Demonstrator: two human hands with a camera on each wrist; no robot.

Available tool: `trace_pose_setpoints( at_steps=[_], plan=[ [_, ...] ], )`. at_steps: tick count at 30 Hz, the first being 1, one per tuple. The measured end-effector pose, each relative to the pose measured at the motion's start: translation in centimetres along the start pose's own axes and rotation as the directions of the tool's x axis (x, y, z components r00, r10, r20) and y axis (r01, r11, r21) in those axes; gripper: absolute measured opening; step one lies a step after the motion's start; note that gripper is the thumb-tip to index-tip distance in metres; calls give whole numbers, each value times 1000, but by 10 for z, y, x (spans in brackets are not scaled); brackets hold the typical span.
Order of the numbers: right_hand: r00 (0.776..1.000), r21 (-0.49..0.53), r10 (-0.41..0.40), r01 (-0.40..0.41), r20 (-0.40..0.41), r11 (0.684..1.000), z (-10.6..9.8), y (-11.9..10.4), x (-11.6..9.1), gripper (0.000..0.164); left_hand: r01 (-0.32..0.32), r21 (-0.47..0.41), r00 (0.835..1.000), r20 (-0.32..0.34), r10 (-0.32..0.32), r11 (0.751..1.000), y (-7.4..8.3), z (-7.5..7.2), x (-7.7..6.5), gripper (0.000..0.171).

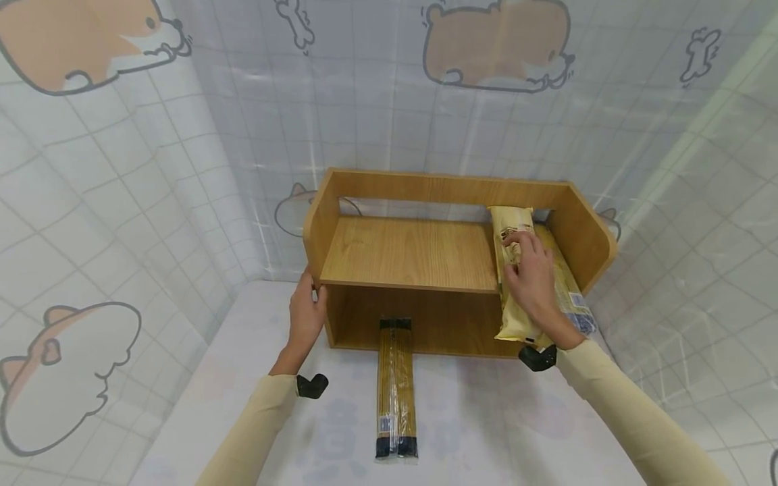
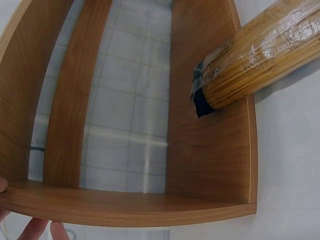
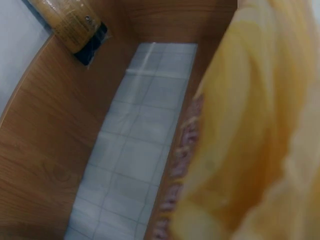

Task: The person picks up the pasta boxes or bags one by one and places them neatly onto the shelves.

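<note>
A two-tier wooden shelf stands in front of me. My left hand grips its left side panel, with fingertips showing at the panel's edge in the left wrist view. At the right end of the upper tier, my right hand holds a yellow plastic packet from above. That packet lies lengthwise front to back, its near end jutting past the board. Beside it, partly hidden by the hand and packet, is a clear pack of spaghetti-like sticks. The yellow packet looks blurred and close in the right wrist view.
Another clear pack of long thin yellow sticks, with dark ends, rests partly in the lower tier and sticks out over the white tabletop. A tile-patterned sheet with cartoon dogs hangs behind and at both sides.
</note>
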State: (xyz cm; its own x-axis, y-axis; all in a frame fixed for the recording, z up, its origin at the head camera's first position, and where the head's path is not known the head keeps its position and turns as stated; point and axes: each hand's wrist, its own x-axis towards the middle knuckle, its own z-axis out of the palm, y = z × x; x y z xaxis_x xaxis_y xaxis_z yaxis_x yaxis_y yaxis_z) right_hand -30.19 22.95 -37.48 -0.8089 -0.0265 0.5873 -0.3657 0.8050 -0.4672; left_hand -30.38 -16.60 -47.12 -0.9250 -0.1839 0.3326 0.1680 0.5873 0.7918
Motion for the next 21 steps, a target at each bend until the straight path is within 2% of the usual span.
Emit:
trace_pose_setpoints(
  at_steps=[9, 16, 21],
  plan=[
    [999, 5, 8, -8, 35, 1000, -1, 4, 2, 42, -14, 0, 1000, -13, 14, 1000, 1, 0, 0, 54],
    [988, -116, 107, -94, 111, 989, -1, -1, 2, 45, -34, -10, 999, -26, 34, 999, 0, 0, -1, 52],
    [977, -162, 152, -127, 152, 979, -2, -3, 1, 45, -33, -9, 999, -21, 33, 999, -1, 1, -1, 51]
  ],
)
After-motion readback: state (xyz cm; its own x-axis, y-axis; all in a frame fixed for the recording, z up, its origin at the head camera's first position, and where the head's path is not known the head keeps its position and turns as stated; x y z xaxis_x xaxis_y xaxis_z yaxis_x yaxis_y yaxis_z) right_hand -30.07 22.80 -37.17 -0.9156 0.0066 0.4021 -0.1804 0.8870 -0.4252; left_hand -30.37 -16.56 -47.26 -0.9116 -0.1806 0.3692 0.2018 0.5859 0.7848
